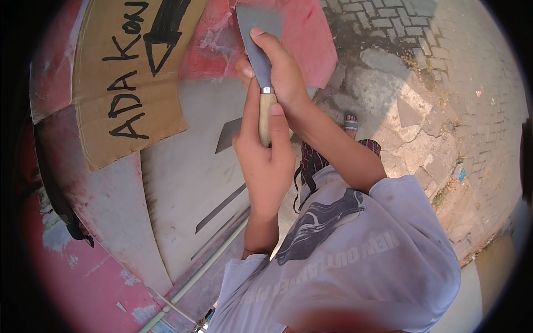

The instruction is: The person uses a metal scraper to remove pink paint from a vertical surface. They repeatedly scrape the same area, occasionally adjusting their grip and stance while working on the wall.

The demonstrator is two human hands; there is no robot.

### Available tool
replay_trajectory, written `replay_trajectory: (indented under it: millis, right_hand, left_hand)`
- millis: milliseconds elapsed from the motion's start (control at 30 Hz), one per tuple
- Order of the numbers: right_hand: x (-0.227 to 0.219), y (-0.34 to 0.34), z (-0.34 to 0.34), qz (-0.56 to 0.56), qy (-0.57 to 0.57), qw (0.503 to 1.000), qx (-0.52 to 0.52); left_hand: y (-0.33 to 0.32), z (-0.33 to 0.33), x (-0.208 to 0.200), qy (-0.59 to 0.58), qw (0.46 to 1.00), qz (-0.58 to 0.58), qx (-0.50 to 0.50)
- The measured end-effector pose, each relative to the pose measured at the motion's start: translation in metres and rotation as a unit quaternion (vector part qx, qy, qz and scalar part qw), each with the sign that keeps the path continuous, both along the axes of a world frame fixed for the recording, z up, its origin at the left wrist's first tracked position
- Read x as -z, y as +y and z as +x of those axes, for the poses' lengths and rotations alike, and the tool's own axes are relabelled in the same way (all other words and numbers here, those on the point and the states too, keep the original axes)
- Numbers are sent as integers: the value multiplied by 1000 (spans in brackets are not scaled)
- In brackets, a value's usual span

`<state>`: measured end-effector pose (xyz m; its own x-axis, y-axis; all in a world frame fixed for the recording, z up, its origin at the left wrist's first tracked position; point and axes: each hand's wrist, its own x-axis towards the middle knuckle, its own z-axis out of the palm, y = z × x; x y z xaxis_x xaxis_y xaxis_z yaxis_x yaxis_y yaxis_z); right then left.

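Both my hands are on a putty knife point(265, 119), which has a pale wooden handle, a metal collar and a flat grey blade pointing away from me. My left hand point(261, 166) is closed around the handle, its thumb lying along the wood below the collar. Higher up, my right hand point(286, 77) grips the blade, thumb pressed flat on the broad face and other fingertips showing at the left edge. The blade's wide end is uncovered above my thumb. Behind the knife lie a pinkish-red surface point(311, 39) and a light grey panel point(189, 122).
A brown cardboard sign point(94, 119) with black marker writing and an arrow is at the left. Dark slots mark the grey panel, and a pale green pipe point(191, 280) runs below it. At right are paving bricks point(477, 111), broken concrete point(388, 69) and a sandalled foot point(351, 123).
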<state>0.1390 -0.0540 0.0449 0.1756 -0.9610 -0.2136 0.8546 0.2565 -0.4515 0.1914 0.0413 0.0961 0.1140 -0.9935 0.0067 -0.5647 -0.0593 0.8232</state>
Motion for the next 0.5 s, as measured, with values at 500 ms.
replay_trajectory:
  millis: [500]
  right_hand:
    - [19, 10, 3, -92, 101, 983, 123]
  left_hand:
    - [28, 25, 13, -9, 999, 38, -24]
